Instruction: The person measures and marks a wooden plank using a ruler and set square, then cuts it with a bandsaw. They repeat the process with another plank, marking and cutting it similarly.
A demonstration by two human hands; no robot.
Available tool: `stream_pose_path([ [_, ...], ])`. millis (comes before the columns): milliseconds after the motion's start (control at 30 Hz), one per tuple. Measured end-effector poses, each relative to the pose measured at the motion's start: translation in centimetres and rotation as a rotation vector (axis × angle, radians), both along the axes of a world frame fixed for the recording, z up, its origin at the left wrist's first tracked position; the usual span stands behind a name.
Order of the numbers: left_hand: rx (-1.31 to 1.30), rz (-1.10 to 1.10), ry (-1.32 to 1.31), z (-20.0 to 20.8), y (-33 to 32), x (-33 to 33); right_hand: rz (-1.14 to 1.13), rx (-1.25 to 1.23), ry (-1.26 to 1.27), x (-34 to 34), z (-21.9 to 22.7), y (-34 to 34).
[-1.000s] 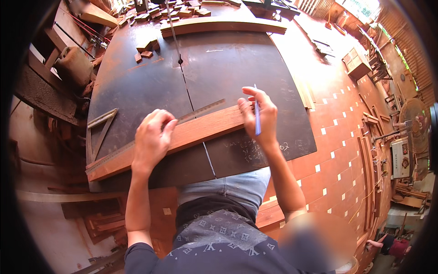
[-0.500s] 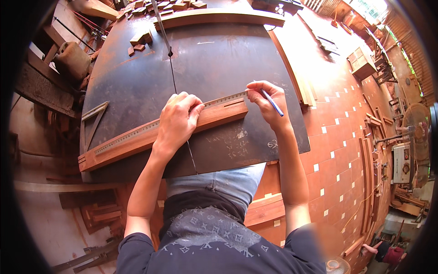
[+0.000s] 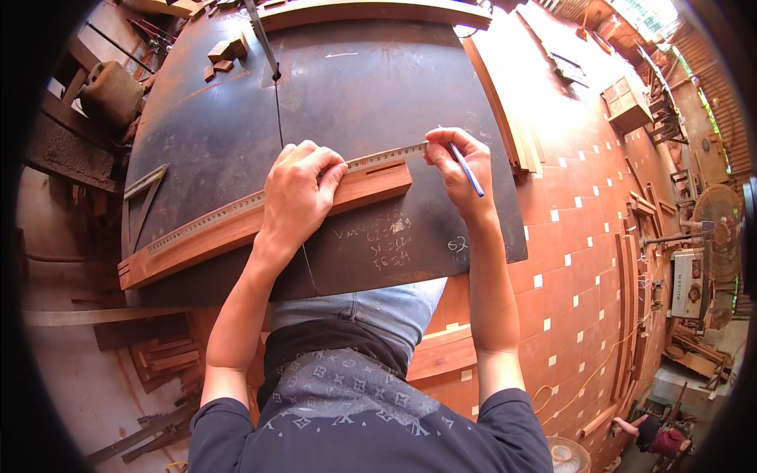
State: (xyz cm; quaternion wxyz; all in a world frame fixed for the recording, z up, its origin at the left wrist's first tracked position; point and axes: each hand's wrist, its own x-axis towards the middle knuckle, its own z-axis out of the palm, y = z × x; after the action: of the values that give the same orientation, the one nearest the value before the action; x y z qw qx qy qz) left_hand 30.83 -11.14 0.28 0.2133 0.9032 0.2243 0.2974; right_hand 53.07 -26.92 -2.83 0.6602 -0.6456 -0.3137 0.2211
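A long reddish-brown wooden bar (image 3: 236, 231) lies aslant on the dark bench top, with a slot near its right end. Along its far edge runs a steel ruler (image 3: 225, 211) that reaches past the bar's right end. My left hand (image 3: 300, 189) is closed over the ruler and bar, thumb and fingers pinching at the ruler's edge. At the ruler's right end, my right hand (image 3: 465, 173) pinches the tip between thumb and finger. A blue pen (image 3: 467, 169) is also held in that hand, pointing down and to the right.
The dark bench top (image 3: 355, 102) carries a thin saw blade (image 3: 263, 43), small wood blocks (image 3: 227, 52), a wooden triangle frame (image 3: 142, 201) and a curved wood piece (image 3: 378, 12) at the back. Wood strips (image 3: 501, 110) stand beside its right edge. A person (image 3: 662, 437) is far right.
The view has shifted, so the bench and bar appear further left. My right hand now sits slightly farther out beyond the bar's right end; both hands keep their grip.
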Motion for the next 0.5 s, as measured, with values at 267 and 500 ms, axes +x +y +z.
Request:
stream_pose_path([
  [267, -0.032, -0.016, 0.021, 0.1, 0.3, 0.1, 0.012, -0.008, 0.017, 0.0, -0.2, -0.1],
  [500, -0.054, -0.019, 0.023, 0.2, 0.3, 0.1, -0.232, 0.096, -0.074, -1.5, 2.8, -0.5],
])
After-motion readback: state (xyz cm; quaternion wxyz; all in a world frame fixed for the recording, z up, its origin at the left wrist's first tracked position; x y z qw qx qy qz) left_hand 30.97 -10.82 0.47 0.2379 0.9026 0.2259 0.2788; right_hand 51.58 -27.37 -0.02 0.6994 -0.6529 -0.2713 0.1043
